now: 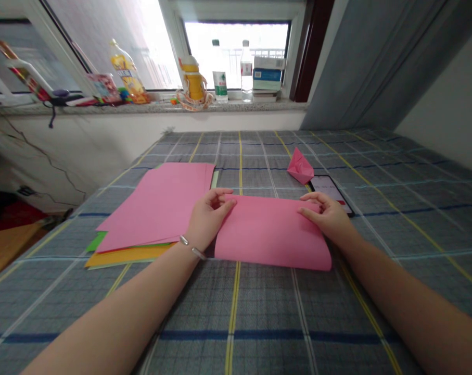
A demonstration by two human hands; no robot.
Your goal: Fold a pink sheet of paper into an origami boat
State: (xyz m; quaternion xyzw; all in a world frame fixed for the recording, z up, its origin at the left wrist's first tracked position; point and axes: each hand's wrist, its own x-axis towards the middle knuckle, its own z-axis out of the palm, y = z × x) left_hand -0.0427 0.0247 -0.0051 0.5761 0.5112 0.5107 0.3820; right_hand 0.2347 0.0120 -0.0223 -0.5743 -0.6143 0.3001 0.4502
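A pink sheet of paper (272, 232) is bent over on itself, its rounded fold toward me and its edges at the far side. My left hand (210, 213) pinches its far left corner between thumb and fingers. At the far right corner, my right hand (327, 213) grips the paper the same way. Left of it lies a stack of coloured paper (161, 200), pink on top with green and orange showing beneath. Beyond my right hand sits a folded pink paper shape (300, 166), touching or close to a phone (329, 190) with its screen lit.
A grey plaid cloth (267, 317) covers the surface. Along the windowsill (236, 106) stand a yellow drink bottle (128, 73), a yellow water bottle (194, 80), clear bottles, a white and green tube (220, 86) and stacked boxes (267, 75). A grey curtain (368, 62) hangs at the right.
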